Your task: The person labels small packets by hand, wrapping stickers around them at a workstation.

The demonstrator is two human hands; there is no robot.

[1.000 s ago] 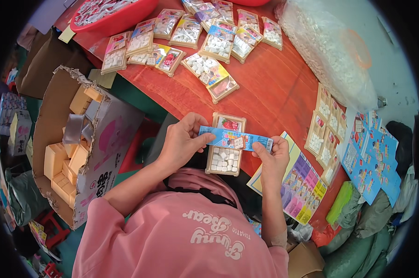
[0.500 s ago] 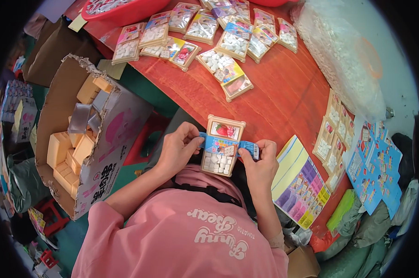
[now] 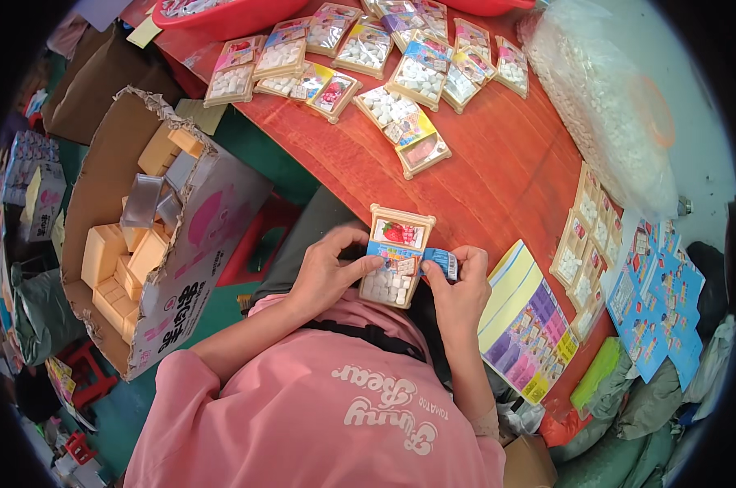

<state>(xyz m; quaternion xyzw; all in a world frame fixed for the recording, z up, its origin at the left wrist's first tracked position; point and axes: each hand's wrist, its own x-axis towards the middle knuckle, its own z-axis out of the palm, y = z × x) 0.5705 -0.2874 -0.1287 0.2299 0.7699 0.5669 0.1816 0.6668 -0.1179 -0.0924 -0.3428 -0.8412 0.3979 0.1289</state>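
Note:
A shallow cream-coloured box [image 3: 390, 289] with white pieces and a strawberry picture is held up before my waist, at the table's near edge. A blue printed paper band [image 3: 396, 251] crosses its middle. My left hand [image 3: 335, 259] grips the box's left side, its thumb lying over the band and its other fingers hidden behind. Between the thumb and fingers of my right hand [image 3: 457, 276] is the band's loose right end, which sticks out beyond the box.
Several banded boxes [image 3: 421, 69] lie at the far side of the red table [image 3: 482, 163]. A clear bag of white pieces [image 3: 604, 98] rests at right, near unbanded boxes [image 3: 579, 260], printed sheets [image 3: 530, 325] and blue bands [image 3: 657, 301]. A carton [image 3: 197, 236] of empty boxes stands at left.
My left hand has moved right from the band's left end onto the box. That left flap no longer sticks out. My right hand still pinches the right end.

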